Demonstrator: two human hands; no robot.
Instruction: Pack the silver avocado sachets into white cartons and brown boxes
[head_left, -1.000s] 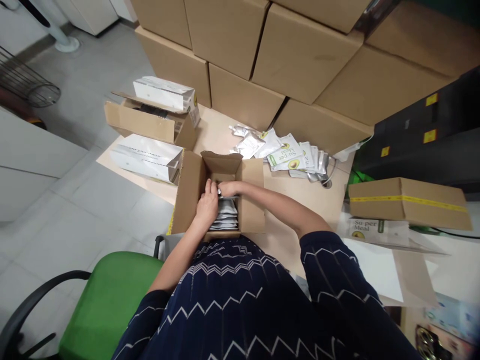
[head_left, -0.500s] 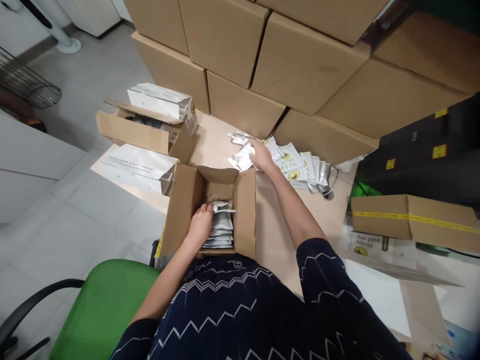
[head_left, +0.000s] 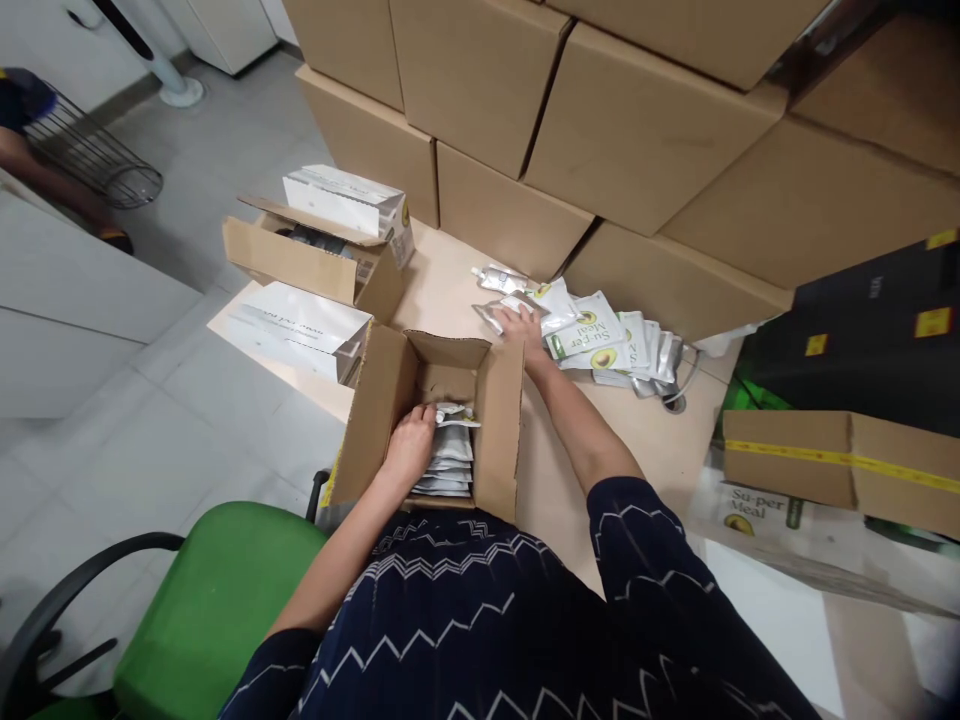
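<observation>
An open cardboard box (head_left: pixel 498 430) stands in front of me, holding a row of white and silver pouches (head_left: pixel 450 450). Inside it, my left hand (head_left: pixel 411 445) is closed, its fingertips gripping the top of the rearmost pouch (head_left: pixel 459 412). Beyond the box's right flap, my right hand (head_left: pixel 523 332) rests with spread fingers on a silver pouch (head_left: pixel 495 312) lying on the table. Just behind that lies a spouted pouch (head_left: pixel 499 278). To the right, several printed avocado pouches (head_left: pixel 592 325) overlap in a spread-out pile.
Large cardboard cartons (head_left: pixel 510 210) are stacked along the table's back. An open carton (head_left: pixel 292 262) sits between two white printed boxes at left. A green chair (head_left: pixel 225 600) is at lower left, a black case (head_left: pixel 877 320) at right. Another person's arm (head_left: pixel 60 180) shows far left.
My right hand has lowered onto the silver pouch, its fingers now spread rather than curled. My left hand keeps its place in the box. The view has swung slightly left.
</observation>
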